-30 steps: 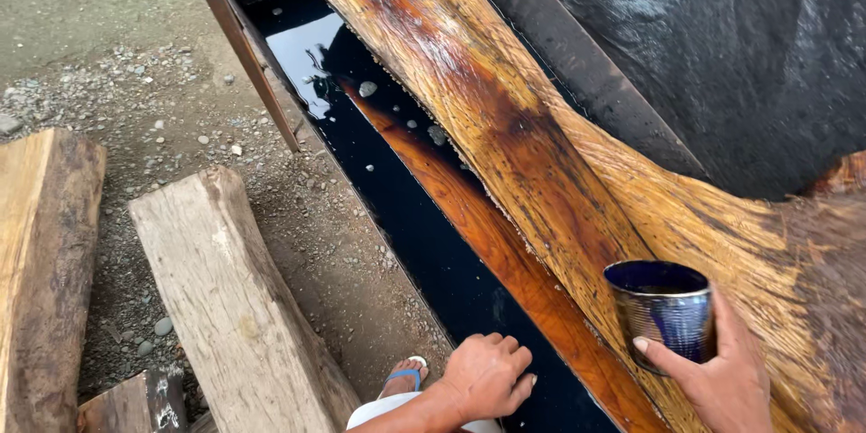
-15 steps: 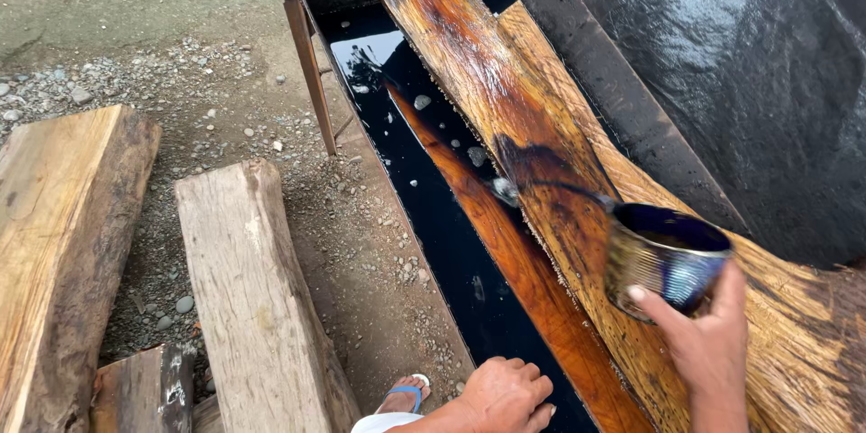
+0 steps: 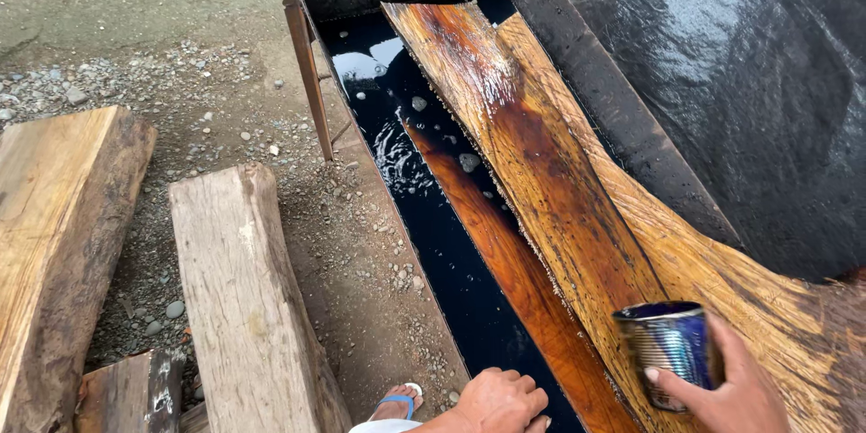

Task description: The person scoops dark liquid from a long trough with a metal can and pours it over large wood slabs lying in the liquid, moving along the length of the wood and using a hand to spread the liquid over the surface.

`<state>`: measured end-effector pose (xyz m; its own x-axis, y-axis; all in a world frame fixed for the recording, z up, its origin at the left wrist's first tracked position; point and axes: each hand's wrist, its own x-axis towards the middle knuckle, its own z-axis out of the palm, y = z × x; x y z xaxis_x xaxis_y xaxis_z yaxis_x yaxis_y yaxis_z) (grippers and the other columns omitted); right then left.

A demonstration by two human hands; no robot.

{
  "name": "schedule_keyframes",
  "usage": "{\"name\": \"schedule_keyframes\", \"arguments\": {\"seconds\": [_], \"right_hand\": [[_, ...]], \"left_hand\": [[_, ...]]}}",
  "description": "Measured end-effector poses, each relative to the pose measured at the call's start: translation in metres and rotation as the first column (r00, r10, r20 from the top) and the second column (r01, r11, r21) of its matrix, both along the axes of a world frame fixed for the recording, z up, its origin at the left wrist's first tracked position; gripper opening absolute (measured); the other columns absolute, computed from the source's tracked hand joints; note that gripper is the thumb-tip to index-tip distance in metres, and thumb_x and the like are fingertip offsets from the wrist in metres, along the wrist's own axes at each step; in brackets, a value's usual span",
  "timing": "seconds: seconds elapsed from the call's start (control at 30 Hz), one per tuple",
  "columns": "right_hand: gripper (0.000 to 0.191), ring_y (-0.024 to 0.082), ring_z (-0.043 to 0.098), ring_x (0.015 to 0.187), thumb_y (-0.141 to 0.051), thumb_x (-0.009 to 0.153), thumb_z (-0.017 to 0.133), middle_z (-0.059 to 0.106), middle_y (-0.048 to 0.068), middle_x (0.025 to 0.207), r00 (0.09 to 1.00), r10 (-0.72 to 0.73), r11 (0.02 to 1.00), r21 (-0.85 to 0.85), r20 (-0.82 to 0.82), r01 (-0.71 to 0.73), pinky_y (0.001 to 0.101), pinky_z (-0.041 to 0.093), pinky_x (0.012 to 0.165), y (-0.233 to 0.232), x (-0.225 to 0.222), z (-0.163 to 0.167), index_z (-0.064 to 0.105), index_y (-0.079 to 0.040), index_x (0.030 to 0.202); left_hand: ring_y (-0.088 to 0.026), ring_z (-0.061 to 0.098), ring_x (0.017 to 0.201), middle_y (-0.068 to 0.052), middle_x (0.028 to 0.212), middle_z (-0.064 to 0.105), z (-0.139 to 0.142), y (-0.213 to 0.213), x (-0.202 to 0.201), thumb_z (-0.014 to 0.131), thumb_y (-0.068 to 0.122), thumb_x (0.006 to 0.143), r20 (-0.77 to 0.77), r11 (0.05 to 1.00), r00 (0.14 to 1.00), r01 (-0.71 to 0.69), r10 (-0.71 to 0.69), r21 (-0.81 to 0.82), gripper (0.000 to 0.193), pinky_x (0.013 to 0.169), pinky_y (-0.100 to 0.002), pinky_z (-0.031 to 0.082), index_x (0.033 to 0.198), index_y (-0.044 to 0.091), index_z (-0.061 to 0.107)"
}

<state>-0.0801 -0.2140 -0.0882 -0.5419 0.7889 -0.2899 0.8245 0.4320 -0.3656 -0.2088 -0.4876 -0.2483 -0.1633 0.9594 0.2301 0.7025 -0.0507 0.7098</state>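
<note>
My right hand (image 3: 722, 392) grips a metal can (image 3: 669, 347), held upright above wet brown wooden planks (image 3: 541, 171). The planks lean lengthwise in a long black metal trough (image 3: 577, 45) filled with dark liquid (image 3: 424, 198). The liquid is rippling near the far end, and the upper plank glistens wet. My left hand (image 3: 501, 401) rests on the trough's near left rim, fingers curled over it.
Rough pale wooden slabs (image 3: 244, 298) and a thicker beam (image 3: 54, 244) lie on the gravel ground at the left. My sandalled foot (image 3: 397, 401) stands beside the trough. A wet black sheet (image 3: 758, 81) covers the area at the right.
The can was tilted over the planks, pouring dark liquid; now it is upright and drawn back toward me. The view has shifted so the trough's far end shows.
</note>
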Motion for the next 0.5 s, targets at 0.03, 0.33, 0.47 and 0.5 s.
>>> {"name": "schedule_keyframes", "arguments": {"seconds": [0.03,0.33,0.47,0.5], "right_hand": [[0.121,0.034,0.072,0.114,-0.048,0.055,0.093,0.065,0.02,0.133,0.998,0.052,0.996,0.069,0.039,-0.055,0.0462,0.054,0.102,0.001,-0.008,0.002,0.039,-0.013,0.158],[0.118,0.04,0.064,0.124,-0.051,0.049,0.089,0.064,0.022,0.138,0.947,0.268,0.917,0.254,0.179,-0.308,0.0496,0.05,0.102,-0.005,-0.183,0.054,0.049,-0.022,0.156],[0.115,0.039,0.063,0.123,-0.05,0.056,0.088,0.063,0.023,0.138,0.943,0.325,0.898,0.334,-0.066,-0.286,0.0501,0.047,0.103,-0.014,-0.195,0.071,0.047,-0.011,0.157],[0.113,0.038,0.064,0.122,-0.049,0.059,0.086,0.064,0.023,0.137,0.927,0.34,0.899,0.344,-0.156,-0.271,0.0494,0.047,0.104,-0.017,-0.191,0.07,0.047,-0.007,0.157]], "left_hand": [[-0.029,0.066,0.082,-0.009,0.082,0.063,0.0,0.0,0.0,0.064,0.039,0.097,-0.003,1.0,1.0,0.004,-0.004,-0.005,0.031,0.07,-0.046,0.052,0.089,0.009,0.065],[-0.024,0.069,0.084,-0.005,0.085,0.065,-0.012,0.002,0.0,0.059,0.032,0.104,-0.164,0.996,0.983,-0.073,0.079,0.044,0.026,0.067,-0.041,0.052,0.087,0.012,0.061],[-0.028,0.069,0.086,-0.006,0.085,0.066,-0.015,-0.003,0.008,0.059,0.041,0.104,-0.038,0.989,0.99,-0.132,0.134,0.066,0.033,0.074,-0.044,0.051,0.088,0.012,0.063],[-0.028,0.068,0.086,-0.007,0.085,0.065,-0.014,-0.003,0.008,0.059,0.041,0.104,-0.027,0.991,0.991,-0.126,0.127,0.051,0.033,0.074,-0.044,0.051,0.089,0.012,0.064]]}}
